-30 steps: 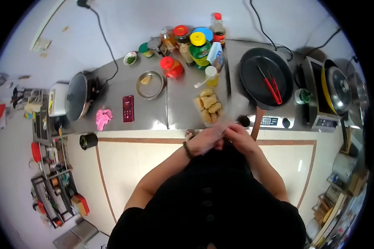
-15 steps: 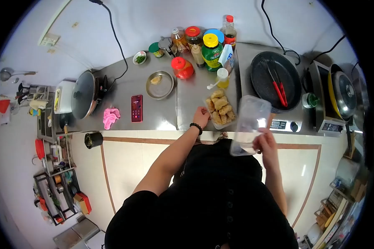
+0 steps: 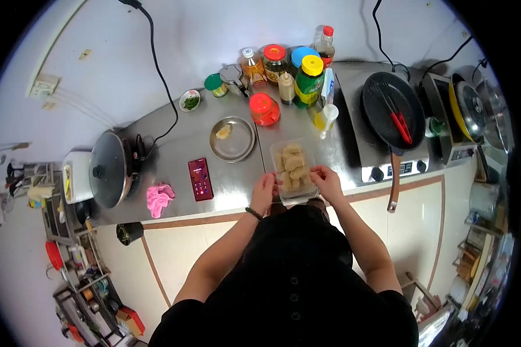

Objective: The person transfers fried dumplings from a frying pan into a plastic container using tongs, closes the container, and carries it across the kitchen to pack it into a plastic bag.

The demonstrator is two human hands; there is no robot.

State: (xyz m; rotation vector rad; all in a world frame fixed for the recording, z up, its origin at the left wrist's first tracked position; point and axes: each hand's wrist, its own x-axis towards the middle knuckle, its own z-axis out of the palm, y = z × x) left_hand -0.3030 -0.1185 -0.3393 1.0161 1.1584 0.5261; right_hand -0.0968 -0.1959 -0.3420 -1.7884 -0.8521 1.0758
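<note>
A clear plastic food container point(image 3: 300, 199) stands near the counter's front edge. Golden-brown food pieces point(image 3: 293, 168), perhaps fried dumplings, fill it, seen hazily through the clear lid point(image 3: 292, 146) lying over the top. My left hand point(image 3: 265, 191) has curled fingers at the left rim. At the right rim, my right hand point(image 3: 327, 184) pinches the lid's edge. Whether the lid is fully snapped down I cannot tell. To the upper left, one similar food piece point(image 3: 224, 132) sits in a round metal plate point(image 3: 237, 154).
Behind the container are a red-lidded jar point(image 3: 264, 110), a green bottle with a yellow cap point(image 3: 309, 84) and an oil bottle point(image 3: 325, 120). A frying pan point(image 3: 382, 124) with red-handled tongs point(image 3: 400, 127) rests on the right cooker. At left lie a phone point(image 3: 200, 179) and a pink cloth point(image 3: 159, 199).
My right hand has brought the clear lid leftward from beside the container onto its top. Both hands are now at the container's sides. The camera view has shifted.
</note>
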